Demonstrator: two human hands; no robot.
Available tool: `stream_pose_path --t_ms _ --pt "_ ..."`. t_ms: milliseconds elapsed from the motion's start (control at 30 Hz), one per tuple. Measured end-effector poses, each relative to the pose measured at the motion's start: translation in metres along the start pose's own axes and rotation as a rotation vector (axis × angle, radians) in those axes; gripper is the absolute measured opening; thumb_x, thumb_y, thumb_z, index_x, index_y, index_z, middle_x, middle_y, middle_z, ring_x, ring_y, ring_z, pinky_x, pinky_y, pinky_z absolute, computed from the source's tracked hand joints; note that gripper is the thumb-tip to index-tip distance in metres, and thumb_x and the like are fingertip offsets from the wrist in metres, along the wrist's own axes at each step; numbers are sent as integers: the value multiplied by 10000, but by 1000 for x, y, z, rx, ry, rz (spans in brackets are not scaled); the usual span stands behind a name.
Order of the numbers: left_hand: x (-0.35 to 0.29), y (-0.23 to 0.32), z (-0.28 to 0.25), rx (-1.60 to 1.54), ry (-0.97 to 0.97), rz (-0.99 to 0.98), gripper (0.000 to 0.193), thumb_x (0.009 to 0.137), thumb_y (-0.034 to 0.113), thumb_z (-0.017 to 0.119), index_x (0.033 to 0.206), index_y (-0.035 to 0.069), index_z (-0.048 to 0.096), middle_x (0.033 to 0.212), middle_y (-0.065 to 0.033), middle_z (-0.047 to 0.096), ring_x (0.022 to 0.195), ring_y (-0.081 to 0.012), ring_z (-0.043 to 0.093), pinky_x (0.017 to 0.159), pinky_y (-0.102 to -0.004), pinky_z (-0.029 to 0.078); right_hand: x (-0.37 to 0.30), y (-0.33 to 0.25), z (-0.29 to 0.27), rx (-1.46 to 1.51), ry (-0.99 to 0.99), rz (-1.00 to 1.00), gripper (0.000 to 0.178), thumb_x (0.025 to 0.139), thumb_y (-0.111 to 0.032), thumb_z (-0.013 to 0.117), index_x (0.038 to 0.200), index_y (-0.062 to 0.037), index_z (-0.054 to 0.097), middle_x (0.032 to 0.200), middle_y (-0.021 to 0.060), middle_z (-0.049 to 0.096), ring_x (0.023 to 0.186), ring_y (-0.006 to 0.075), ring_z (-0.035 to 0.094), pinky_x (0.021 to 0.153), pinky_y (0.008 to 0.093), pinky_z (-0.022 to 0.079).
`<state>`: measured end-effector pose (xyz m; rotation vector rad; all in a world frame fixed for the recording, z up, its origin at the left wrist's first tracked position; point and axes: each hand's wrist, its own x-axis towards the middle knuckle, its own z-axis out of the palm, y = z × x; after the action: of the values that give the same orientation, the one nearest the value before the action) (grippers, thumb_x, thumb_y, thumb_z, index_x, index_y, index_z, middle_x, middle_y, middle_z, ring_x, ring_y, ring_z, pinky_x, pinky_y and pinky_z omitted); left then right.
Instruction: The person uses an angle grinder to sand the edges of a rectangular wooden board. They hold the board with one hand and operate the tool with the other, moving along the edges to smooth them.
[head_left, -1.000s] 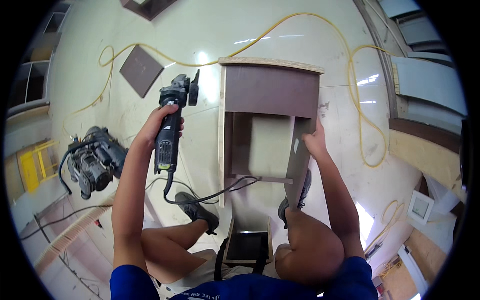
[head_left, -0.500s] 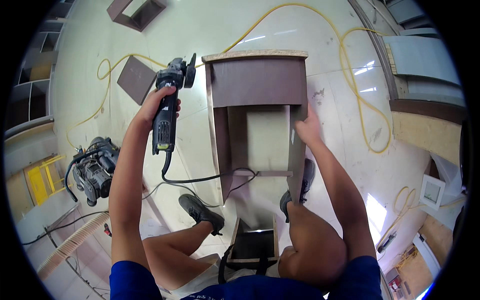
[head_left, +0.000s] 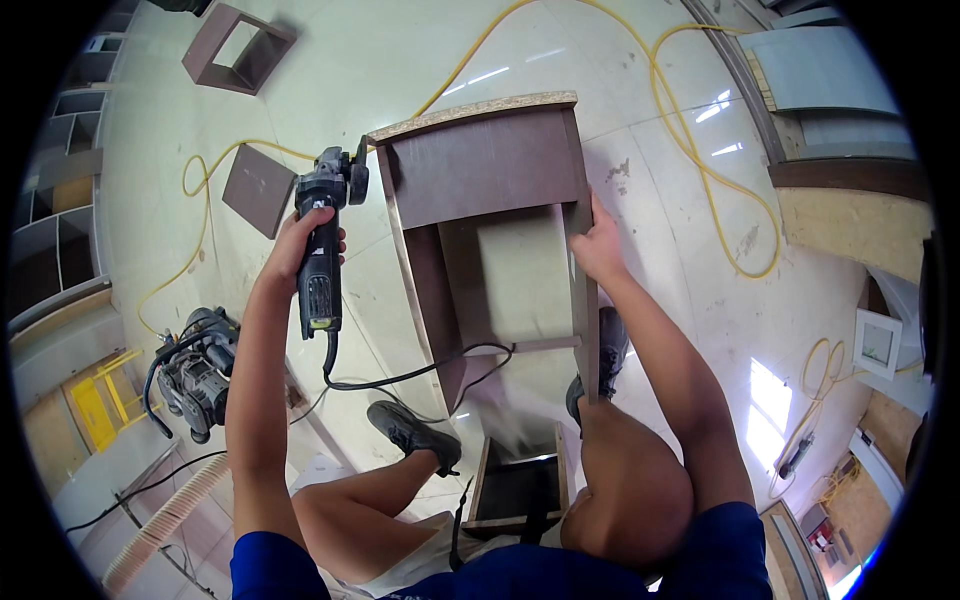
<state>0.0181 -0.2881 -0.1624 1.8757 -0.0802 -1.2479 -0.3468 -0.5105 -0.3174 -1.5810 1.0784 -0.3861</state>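
Note:
My left hand (head_left: pixel 300 243) is wrapped round the body of a black angle grinder (head_left: pixel 322 262), its disc end pointing away from me. The grinder's disc (head_left: pixel 359 170) is close beside the far left corner of a brown box-like cabinet frame (head_left: pixel 485 170); whether they touch I cannot tell. A raw chipboard edge (head_left: pixel 480 112) runs along the cabinet's far side. My right hand (head_left: pixel 600 243) grips the cabinet's right side panel, thumb on the inner face and fingers hidden outside. The grinder's black cord (head_left: pixel 400 383) loops across the cabinet's near part.
A small brown open frame (head_left: pixel 205 65) and a brown square panel (head_left: pixel 258 190) lie on the floor at the far left. A compressor-like machine (head_left: pixel 195 370) stands left of my arm. A yellow hose (head_left: pixel 690 150) winds over the floor. My shoes (head_left: pixel 412 435) flank the cabinet's near end.
The cabinet has shifted left and tilted slightly in view, with my right hand still on its side. The grinder's disc is now nearer the cabinet's far left corner.

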Motion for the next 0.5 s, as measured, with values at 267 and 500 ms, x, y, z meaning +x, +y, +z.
stream_pose_path --t_ms 267,500 --pt "11 -11 1 -77 16 21 393 914 292 675 1118 12 490 865 -143 646 712 -220 678 631 -381 614 -3 -7 3 -60 24 -13 906 717 36 511 1580 -187 354 1229 186 693 819 236 665 846 271 498" --pt "-4 -18 -1 -23 30 -1 389 913 292 673 1110 7 496 853 -149 648 702 -230 680 622 -385 615 -3 -9 3 -90 32 8 910 708 23 526 1578 -184 356 1183 204 704 832 257 671 846 285 502"
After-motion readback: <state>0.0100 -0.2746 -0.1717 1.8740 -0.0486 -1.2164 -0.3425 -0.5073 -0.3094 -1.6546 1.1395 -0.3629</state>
